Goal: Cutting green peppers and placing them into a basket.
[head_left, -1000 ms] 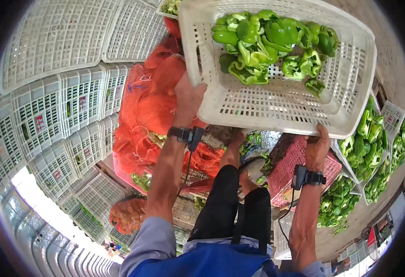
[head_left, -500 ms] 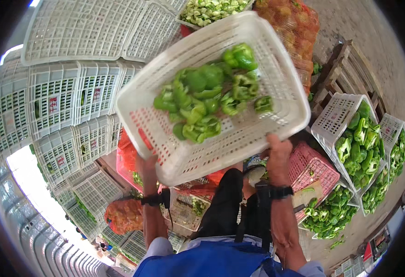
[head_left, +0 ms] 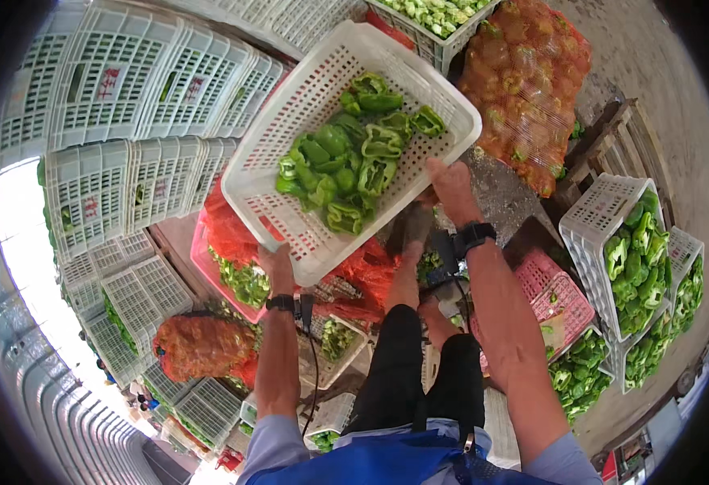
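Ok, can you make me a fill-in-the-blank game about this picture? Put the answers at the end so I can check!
1. The cut peppers in the held white crate are coloured ____.
2. The hand nearer the big net bag at the top is the person's ____ hand.
3. The left wrist strap is coloured ____.

Missing words: green; right; black.

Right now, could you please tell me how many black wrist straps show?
2: a strap on the wrist of the left hand and another on that of the right hand, both hands holding the white crate. More may be hidden.
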Tool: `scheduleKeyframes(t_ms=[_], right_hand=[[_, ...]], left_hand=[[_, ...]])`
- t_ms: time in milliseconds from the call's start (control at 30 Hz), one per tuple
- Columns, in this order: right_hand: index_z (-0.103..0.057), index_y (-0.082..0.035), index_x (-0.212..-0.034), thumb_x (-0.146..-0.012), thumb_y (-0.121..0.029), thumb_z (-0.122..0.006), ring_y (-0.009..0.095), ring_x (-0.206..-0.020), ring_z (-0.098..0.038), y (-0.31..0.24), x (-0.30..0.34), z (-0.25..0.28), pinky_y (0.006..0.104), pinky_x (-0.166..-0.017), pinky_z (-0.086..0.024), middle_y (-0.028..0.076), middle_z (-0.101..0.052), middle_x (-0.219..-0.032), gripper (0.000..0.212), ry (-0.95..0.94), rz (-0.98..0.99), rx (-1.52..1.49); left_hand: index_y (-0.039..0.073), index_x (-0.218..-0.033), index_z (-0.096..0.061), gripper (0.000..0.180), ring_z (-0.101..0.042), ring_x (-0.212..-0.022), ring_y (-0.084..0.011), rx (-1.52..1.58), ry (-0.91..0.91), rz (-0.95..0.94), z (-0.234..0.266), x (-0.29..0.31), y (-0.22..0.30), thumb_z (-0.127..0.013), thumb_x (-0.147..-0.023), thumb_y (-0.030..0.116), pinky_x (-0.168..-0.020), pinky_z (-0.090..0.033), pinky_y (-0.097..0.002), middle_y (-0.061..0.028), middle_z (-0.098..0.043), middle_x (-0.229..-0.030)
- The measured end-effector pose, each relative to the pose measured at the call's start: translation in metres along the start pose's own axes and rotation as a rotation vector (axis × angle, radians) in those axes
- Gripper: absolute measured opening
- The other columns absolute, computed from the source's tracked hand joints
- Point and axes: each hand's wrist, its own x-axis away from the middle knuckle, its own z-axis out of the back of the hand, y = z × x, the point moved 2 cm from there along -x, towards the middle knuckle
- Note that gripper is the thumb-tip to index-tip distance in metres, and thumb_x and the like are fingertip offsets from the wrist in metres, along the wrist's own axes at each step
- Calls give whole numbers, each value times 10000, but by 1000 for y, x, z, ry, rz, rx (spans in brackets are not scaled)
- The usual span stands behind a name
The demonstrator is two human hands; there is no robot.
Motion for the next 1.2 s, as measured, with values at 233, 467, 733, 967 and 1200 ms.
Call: scheduleKeyframes(t_ms=[233, 467, 733, 967, 1200], right_hand=[[-632, 97, -1040, -940, -332, -601, 220, -571, -696, 11, -21, -9, 313, -469, -570, 171, -704, -800, 442, 122, 307, 190], [-644, 121, -1020, -948, -398, -589, 201, -614, -698, -18, -5, -5, 323, -511, -558, 153, -698, -786, 528, -79, 71, 143], [-654, 62, -986, -964, -439, -587, 199, -718, -680, 82, 123, 106, 330, -616, -520, 147, -696, -828, 506, 461, -50, 76], [-642, 55, -1024, -973, -397, -584, 232, -650, -704, 307, 353, 178, 336, -536, -570, 107, -672, -781, 459, 780, -625, 62], [-556, 57, -1108, -957, -321, -607, 265, -612, -690, 405, 483, 120, 381, -478, -563, 148, -650, -772, 410, 803, -775, -373]], left_hand=[[-45, -1244, -536, 488, -636, -881, -227, 205, 19, 80, 3, -11, -17, -703, -786, -37, -801, -534, -349, -132, -653, -1072], [-72, -1293, -510, 532, -656, -890, -229, 54, 101, 110, 6, -1, -18, -732, -815, -8, -731, -549, -353, -169, -645, -1095], [-45, -1244, -600, 323, -598, -973, -213, -320, 152, -171, 55, -2, 40, -668, -958, 88, -839, -513, -322, -118, -642, -1106], [-17, -1229, -613, 325, -595, -931, -159, -217, -894, -379, -88, 92, 107, -624, -904, -16, -860, -485, -276, -67, -631, -1046], [-18, -1199, -617, 299, -609, -948, -160, -576, -1287, -582, -190, 170, 107, -642, -905, 28, -880, -492, -304, -80, -650, -1011]])
